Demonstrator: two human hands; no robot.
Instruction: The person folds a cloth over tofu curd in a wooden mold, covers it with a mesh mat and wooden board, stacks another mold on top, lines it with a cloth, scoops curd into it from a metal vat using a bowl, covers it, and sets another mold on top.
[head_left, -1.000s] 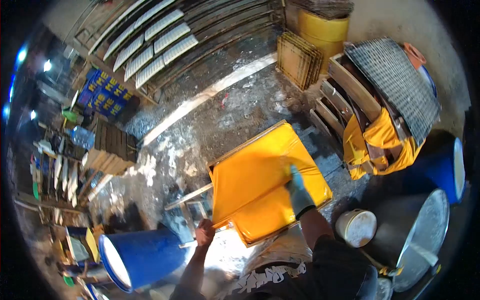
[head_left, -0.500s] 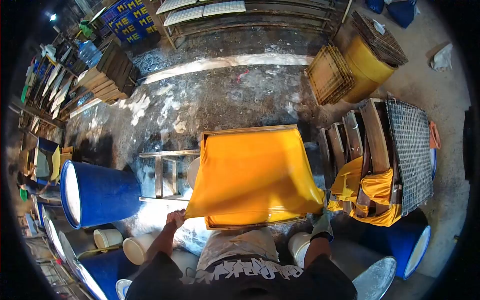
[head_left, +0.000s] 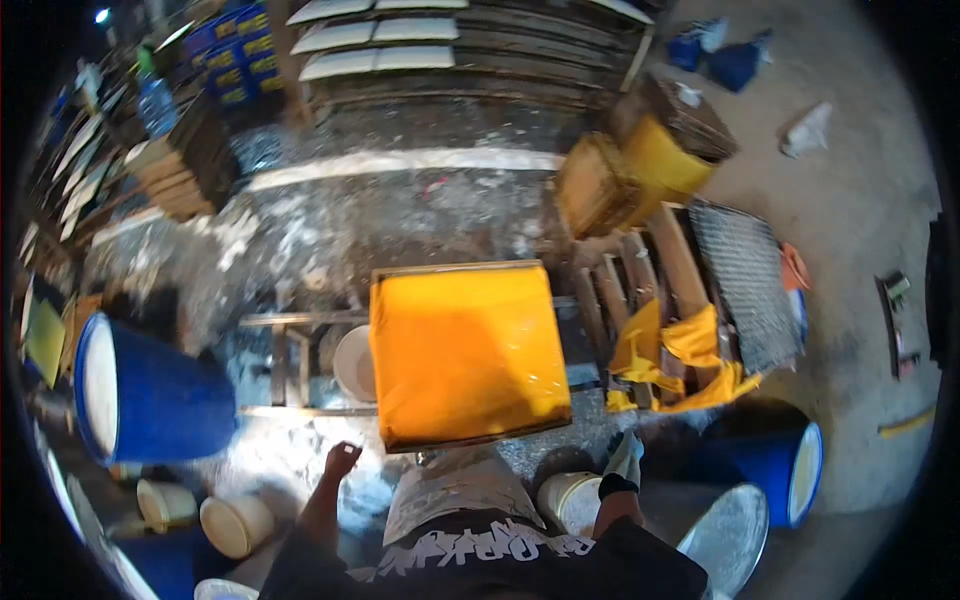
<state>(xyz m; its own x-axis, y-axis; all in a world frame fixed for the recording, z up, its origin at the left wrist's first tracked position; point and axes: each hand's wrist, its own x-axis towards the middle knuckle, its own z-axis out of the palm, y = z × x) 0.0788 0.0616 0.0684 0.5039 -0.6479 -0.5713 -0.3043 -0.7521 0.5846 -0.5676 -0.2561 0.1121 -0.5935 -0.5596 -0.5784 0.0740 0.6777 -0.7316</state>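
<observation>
A wooden frame covered by a yellow-orange sheet (head_left: 460, 350) lies in front of my body, the sheet spread over it to its near edge. My left hand (head_left: 343, 459) is off the sheet, below its near left corner; its fingers look curled, but the blur hides whether they hold anything. On the other side, my gloved right hand (head_left: 625, 456) is apart from the sheet, past its near right corner, with the fingers smeared together. A wooden stand (head_left: 290, 365) and a round pale container (head_left: 355, 362) show at the left of the covered frame.
A blue barrel (head_left: 160, 395) lies at left, another (head_left: 765, 465) at lower right. White buckets (head_left: 237, 525) stand near my legs. Wooden frames with yellow cloth (head_left: 665, 345) and a mesh panel (head_left: 745, 285) lean at right. Racks with white trays (head_left: 375, 45) stand beyond.
Both hands have let go of the sheet's near corners and moved outward and down. The raised near edge of the sheet now lies down over the frame. The view has shifted.
</observation>
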